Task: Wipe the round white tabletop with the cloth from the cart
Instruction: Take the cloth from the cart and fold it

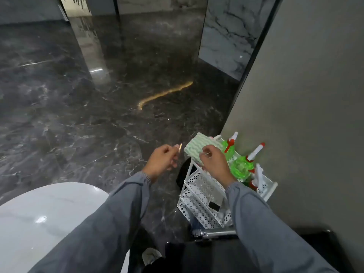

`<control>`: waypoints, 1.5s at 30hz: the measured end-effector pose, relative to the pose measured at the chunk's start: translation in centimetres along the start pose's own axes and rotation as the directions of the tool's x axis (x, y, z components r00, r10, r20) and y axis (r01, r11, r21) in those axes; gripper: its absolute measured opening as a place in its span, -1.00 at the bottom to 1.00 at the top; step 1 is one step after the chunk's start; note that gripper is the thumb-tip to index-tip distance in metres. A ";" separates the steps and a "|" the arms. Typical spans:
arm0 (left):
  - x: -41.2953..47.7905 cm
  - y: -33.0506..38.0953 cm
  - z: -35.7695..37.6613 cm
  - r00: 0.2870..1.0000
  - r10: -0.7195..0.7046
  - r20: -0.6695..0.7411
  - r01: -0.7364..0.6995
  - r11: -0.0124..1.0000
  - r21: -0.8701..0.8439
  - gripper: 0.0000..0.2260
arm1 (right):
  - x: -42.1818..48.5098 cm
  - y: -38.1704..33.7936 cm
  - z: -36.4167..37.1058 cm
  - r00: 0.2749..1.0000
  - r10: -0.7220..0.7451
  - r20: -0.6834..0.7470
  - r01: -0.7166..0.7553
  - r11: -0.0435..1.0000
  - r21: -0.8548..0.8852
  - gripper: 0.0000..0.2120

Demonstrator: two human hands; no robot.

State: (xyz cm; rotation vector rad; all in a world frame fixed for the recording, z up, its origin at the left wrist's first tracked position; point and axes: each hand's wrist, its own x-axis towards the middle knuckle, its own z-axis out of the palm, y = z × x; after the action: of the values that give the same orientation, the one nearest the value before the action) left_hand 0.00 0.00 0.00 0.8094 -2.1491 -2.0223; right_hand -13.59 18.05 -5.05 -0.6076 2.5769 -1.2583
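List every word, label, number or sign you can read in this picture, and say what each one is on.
None: no text can be read anywhere in this view.
Green spray bottles: no label shows.
Cloth: only a wavy green pattern, no writing.
Cart: only a punched hole pattern.
Dark flat thing on a lower shelf of the cart: no marking can be made out.

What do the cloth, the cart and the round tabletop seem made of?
The cloth: soft textile, perhaps microfibre, ribbed green-white waves. The cart: matte white perforated panels, metal or plastic, unclear. The tabletop: glossy white, stone-like, faint grey veins, sharp highlights.
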 end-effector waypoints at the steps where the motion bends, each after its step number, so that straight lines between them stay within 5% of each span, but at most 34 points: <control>1: 0.1 -0.3 0.0 1.000 -0.005 0.003 0.005 1.000 0.010 -0.67 | 0.6 0.2 0.5 1.000 -0.025 0.007 0.025 0.996 -0.090 -0.77; 5: 0.5 -2.3 -0.9 0.998 -0.038 -0.040 0.038 0.999 -0.007 -0.70 | 2.0 0.0 3.1 0.992 -0.095 0.081 0.122 0.885 -0.450 -0.53; 11: 0.0 -4.6 -2.7 0.996 -0.049 -0.069 0.046 0.998 -0.046 -0.71 | 2.3 0.1 5.2 0.985 -0.158 0.071 0.164 0.709 -0.686 -0.66; 14: -0.4 -5.4 -3.3 0.995 -0.074 -0.060 0.070 0.995 -0.064 -0.69 | 2.8 0.8 4.6 0.980 -0.181 0.087 0.191 0.699 -0.689 -0.75; 20: -0.7 -5.4 -4.1 0.995 -0.079 -0.062 0.073 0.993 -0.091 -0.69 | 2.8 0.3 2.6 0.988 -0.136 -0.079 0.096 0.921 -0.378 -0.82; 23: -1.0 -5.1 -4.4 0.995 -0.080 -0.066 0.074 0.993 -0.096 -0.71 | 2.8 -0.1 1.0 0.982 -0.154 -0.106 0.115 0.945 -0.307 -0.86; 29: -1.8 -5.1 -3.9 0.996 -0.064 -0.063 0.063 0.998 -0.029 -0.72 | 2.7 0.5 3.7 0.985 -0.132 0.107 0.168 0.848 -0.502 -0.80; 32: -1.9 -5.2 -4.0 0.995 -0.073 -0.061 0.070 0.997 -0.045 -0.72 | 2.6 -0.4 5.7 0.997 -0.051 0.053 0.073 0.754 -0.653 -0.56; 35: -1.9 -5.0 -4.0 0.995 -0.075 -0.068 0.073 0.997 -0.036 -0.71 | 2.7 -0.8 6.7 0.997 -0.072 0.027 0.068 0.655 -0.753 -0.62; 40: -1.9 -4.6 -3.6 0.994 -0.077 -0.073 0.075 0.997 -0.026 -0.70 | 2.8 -0.3 5.6 0.991 -0.128 0.029 0.107 0.659 -0.744 -0.75; 45: -1.8 -3.9 -2.5 0.996 -0.070 -0.062 0.070 0.998 0.006 -0.69 | 2.9 0.0 5.4 0.994 -0.093 0.059 0.105 0.625 -0.774 -0.57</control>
State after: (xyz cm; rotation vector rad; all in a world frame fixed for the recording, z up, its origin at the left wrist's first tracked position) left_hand 3.80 -1.47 -2.87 0.9480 -2.1262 -1.9940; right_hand -14.29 12.95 -8.43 -0.8912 3.0359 -0.0423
